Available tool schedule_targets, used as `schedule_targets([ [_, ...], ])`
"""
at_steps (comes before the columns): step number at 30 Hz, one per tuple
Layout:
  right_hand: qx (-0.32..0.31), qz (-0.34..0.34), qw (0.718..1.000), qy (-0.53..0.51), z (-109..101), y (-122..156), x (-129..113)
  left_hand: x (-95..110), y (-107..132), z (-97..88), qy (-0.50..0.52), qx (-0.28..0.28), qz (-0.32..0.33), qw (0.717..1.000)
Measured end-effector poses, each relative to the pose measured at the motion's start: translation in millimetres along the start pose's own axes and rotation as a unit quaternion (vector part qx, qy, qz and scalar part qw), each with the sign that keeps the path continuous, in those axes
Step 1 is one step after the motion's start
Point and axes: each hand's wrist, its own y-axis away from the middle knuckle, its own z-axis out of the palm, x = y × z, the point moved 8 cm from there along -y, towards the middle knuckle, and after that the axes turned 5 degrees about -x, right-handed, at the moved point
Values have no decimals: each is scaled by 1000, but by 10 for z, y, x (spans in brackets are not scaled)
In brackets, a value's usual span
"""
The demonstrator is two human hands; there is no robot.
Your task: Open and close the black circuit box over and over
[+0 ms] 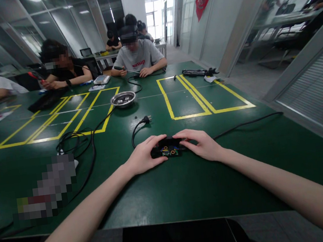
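Observation:
A small black device [168, 148] with its case open lies on the green table [186, 180] in front of me; orange and blue parts show inside it. My left hand [144, 156] grips its left end with fingers curled over the top. My right hand [201, 143] holds the right end, fingers wrapped along its far side. A black cable [247, 122] runs from the device to the right. Another black cord with a plug [146, 119] lies just beyond my hands.
A metal bowl [122, 99] with small parts stands farther back. Yellow tape rectangles [207, 112] mark the tabletop. Loose black cables [75, 141] coil at the left. Several people sit along the far side and left. A black tool [198, 71] lies at the far right.

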Motion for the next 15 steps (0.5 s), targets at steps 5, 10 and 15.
schedule_targets([
  [5,9,-1,1000,6,8,-8,13,-3,-4,9,3,-4,-3,1000],
  [10,-7,-15,1000,9,43,-11,-5,-6,7,2,-2,3,-1,1000],
  [15,0,-25,999,21,45,-9,-12,8,4,0,-2,4,7,1000],
])
